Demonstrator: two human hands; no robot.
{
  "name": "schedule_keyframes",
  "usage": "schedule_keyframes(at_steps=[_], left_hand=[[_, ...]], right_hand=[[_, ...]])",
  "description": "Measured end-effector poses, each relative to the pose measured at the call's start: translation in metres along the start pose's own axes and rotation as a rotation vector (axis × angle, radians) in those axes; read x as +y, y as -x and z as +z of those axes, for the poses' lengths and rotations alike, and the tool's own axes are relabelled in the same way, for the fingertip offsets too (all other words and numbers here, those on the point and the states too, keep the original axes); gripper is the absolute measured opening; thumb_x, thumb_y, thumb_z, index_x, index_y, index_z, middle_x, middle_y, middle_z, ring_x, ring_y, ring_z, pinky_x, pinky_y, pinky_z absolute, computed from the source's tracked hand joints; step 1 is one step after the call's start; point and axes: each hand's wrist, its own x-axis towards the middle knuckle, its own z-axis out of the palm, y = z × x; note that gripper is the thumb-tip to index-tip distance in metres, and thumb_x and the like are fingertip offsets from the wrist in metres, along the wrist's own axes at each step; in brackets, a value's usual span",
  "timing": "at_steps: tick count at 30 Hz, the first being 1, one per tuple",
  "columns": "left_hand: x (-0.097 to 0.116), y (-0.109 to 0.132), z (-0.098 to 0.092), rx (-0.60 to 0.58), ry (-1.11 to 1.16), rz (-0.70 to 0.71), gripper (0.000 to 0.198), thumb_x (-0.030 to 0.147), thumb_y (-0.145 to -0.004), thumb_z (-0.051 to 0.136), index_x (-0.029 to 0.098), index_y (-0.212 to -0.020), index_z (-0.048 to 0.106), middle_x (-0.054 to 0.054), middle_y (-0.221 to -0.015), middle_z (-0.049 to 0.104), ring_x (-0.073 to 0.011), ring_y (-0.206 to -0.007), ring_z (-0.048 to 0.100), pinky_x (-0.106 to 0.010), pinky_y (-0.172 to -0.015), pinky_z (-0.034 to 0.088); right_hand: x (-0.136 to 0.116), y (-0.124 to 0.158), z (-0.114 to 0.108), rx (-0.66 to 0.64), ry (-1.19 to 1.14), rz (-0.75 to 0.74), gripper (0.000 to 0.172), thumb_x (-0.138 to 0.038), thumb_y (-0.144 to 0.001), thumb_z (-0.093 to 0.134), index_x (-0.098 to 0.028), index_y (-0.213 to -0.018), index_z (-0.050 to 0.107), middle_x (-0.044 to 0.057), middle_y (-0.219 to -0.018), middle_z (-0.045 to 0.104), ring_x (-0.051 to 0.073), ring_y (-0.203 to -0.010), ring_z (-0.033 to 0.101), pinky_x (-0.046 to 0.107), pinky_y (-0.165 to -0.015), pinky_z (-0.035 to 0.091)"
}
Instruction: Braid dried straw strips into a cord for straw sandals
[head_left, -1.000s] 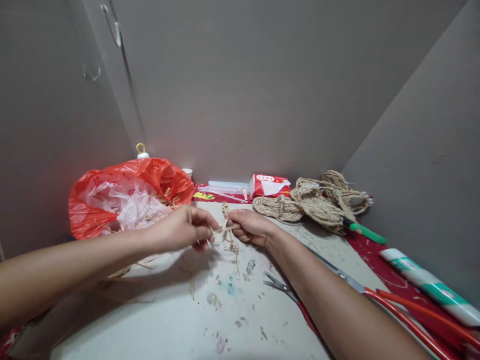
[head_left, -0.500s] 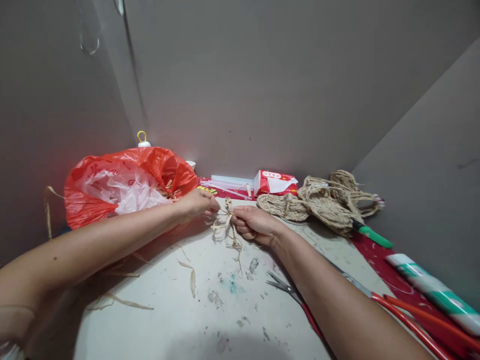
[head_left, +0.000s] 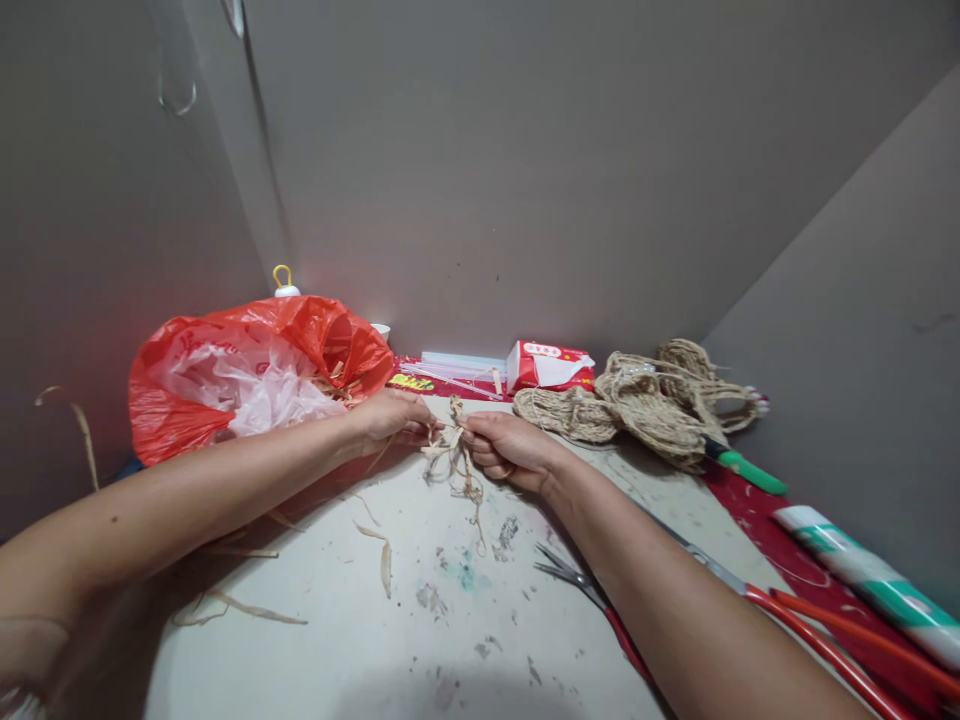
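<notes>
Pale table [head_left: 337, 650]: left hand [head_left: 396, 418] has dipped toward right hand [head_left: 514, 450], fingers of both pinching the fibre [head_left: 470, 487], so little slack seems left

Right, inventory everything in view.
fibre piece: one, tan, centre
fibre strips: several, tan, left
worktop: one, whitish, beneath
cloth: some, red, back, right
bag: one, red, left
plastic: some, white, in bag
cup: one, white, behind bag
looped object: one, white, behind bag
sticks: several, pale, back centre
tissue pack: one, red, back centre
twine bundles: several, tan, back right
tool: one, green-handled, right
packet: one, green-white, right
scissors: one, red-handled, front right
shears: one, red-handled, right
hooks: two, pale, upper left
walls: three, grey, around
left hand: one, bare, at fibre piece
right hand: one, bare, holding fibre piece
</notes>
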Motion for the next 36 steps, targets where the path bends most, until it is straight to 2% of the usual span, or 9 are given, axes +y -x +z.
schedule_keyframes(at_steps=[6, 11, 17, 22, 29, 36], left_hand=[[-0.004, -0.003, -0.002, -0.014, 0.091, -0.025, 0.017, 0.008, -0.065, 0.067, 0.012, -0.058, 0.052, -0.007, -0.064, 0.065, -0.0162, -0.068, 0.066, -0.027, -0.067, 0.051], [-0.003, -0.002, -0.003, 0.009, 0.104, -0.05, 0.017, 0.008, -0.064, 0.068, 0.011, -0.06, 0.053, -0.008, -0.071, 0.067, -0.0142, -0.068, 0.066, -0.025, -0.066, 0.052], [-0.011, -0.003, -0.003, 0.008, 0.119, -0.054, 0.017, 0.01, -0.061, 0.071, 0.012, -0.06, 0.054, -0.005, -0.065, 0.064, -0.0143, -0.071, 0.065, -0.026, -0.069, 0.053], [-0.016, -0.002, -0.004, -0.025, 0.138, -0.071, 0.017, 0.011, -0.063, 0.071, 0.011, -0.063, 0.055, -0.007, -0.073, 0.067, -0.0139, -0.07, 0.065, -0.026, -0.068, 0.053], [-0.016, -0.002, -0.004, -0.059, 0.183, -0.07, 0.022, 0.014, -0.061, 0.076, 0.012, -0.065, 0.054, -0.006, -0.074, 0.067, -0.0162, -0.075, 0.067, -0.028, -0.071, 0.054], [-0.018, -0.001, -0.006, -0.104, 0.186, -0.064, 0.026, 0.017, -0.061, 0.078, 0.011, -0.064, 0.053, -0.007, -0.072, 0.066, -0.0158, -0.07, 0.067, -0.029, -0.073, 0.053]], right_hand=[[0.001, -0.001, -0.002, 0.002, -0.014, -0.004, 0.027, -0.025, -0.081, 0.053, -0.02, -0.059, 0.039, -0.012, -0.04, 0.025, 0.002, -0.033, 0.013, 0.014, -0.031, 0.006], [0.001, -0.001, -0.001, -0.001, -0.025, -0.002, 0.026, -0.025, -0.08, 0.054, -0.02, -0.06, 0.039, -0.012, -0.04, 0.025, 0.003, -0.033, 0.013, 0.014, -0.031, 0.006], [0.002, 0.0, -0.001, -0.013, -0.038, -0.027, 0.032, -0.033, -0.078, 0.059, -0.02, -0.06, 0.036, -0.013, -0.042, 0.026, 0.002, -0.034, 0.012, 0.014, -0.031, 0.006], [0.003, -0.001, -0.002, -0.011, -0.032, -0.03, 0.032, -0.035, -0.077, 0.06, -0.02, -0.06, 0.038, -0.013, -0.042, 0.026, 0.002, -0.033, 0.012, 0.014, -0.031, 0.006], [0.004, -0.002, -0.001, -0.003, -0.021, -0.03, 0.031, -0.035, -0.079, 0.058, -0.021, -0.06, 0.038, -0.013, -0.041, 0.025, 0.002, -0.033, 0.012, 0.014, -0.031, 0.006], [0.004, -0.002, -0.001, -0.007, -0.037, -0.029, 0.032, -0.035, -0.077, 0.061, -0.02, -0.061, 0.039, -0.013, -0.041, 0.026, 0.002, -0.033, 0.013, 0.014, -0.032, 0.005]])
